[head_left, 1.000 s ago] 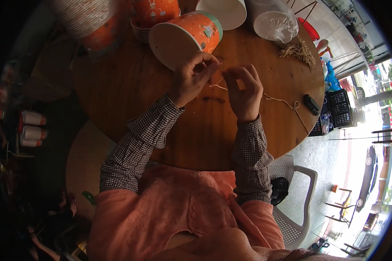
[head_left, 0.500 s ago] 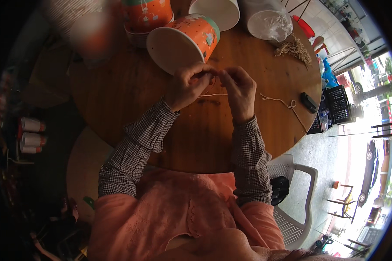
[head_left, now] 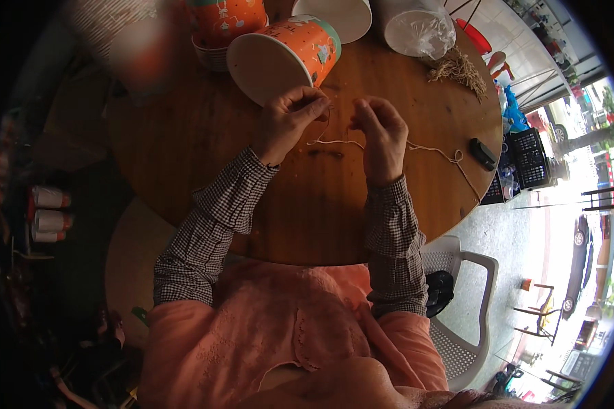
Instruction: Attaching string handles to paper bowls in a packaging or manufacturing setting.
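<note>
Both hands are raised above the round wooden table, a small gap between them. My left hand [head_left: 286, 124] pinches a thin string, thumb against forefinger, just in front of an orange paper bucket [head_left: 320, 51] lying on its side. My right hand [head_left: 383, 136] is pinched closed too, and a fine strand hangs below its fingertips. The pale string [head_left: 337, 142] runs over the tabletop below the hands, passes behind my right hand and goes on to a small loop at the right. Its exact ends in the fingers are too fine to see.
Stacked orange buckets [head_left: 226, 24], a white bucket [head_left: 340, 19] and plastic-wrapped containers [head_left: 416, 35] stand along the far side of the table [head_left: 300, 225]. A bundle of strings [head_left: 460, 71] and a black object [head_left: 483, 154] lie at the right. A white chair [head_left: 481, 293] is beside the table.
My hands were together at the fingertips and have moved apart, the right one slightly to the right. More of the string shows between them.
</note>
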Available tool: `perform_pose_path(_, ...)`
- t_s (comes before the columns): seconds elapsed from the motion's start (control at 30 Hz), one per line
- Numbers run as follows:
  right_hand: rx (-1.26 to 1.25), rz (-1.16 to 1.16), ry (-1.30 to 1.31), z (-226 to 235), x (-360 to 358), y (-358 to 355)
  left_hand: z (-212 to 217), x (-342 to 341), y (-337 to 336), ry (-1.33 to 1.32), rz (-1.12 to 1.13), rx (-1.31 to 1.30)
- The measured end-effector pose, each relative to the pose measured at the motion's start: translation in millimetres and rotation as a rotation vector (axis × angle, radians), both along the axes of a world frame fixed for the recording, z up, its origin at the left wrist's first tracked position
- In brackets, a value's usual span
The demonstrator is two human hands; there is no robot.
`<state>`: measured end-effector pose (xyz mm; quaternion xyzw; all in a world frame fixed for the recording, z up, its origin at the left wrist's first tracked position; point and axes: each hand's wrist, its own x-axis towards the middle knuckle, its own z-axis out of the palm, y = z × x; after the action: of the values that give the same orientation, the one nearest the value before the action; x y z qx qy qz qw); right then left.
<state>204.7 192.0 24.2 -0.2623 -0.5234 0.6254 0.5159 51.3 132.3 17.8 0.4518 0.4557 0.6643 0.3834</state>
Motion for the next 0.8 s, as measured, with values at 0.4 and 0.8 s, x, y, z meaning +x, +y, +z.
perform_pose_path(0.4,0.227,-0.032,-0.237,3,-14,-14,-5,1,-3,-0.112,-0.036,0.017)
perform_pose_path(0.8,0.178,0.055,-0.197,-4,-12,-10,-8,1,-1,-0.064,0.002,0.054)
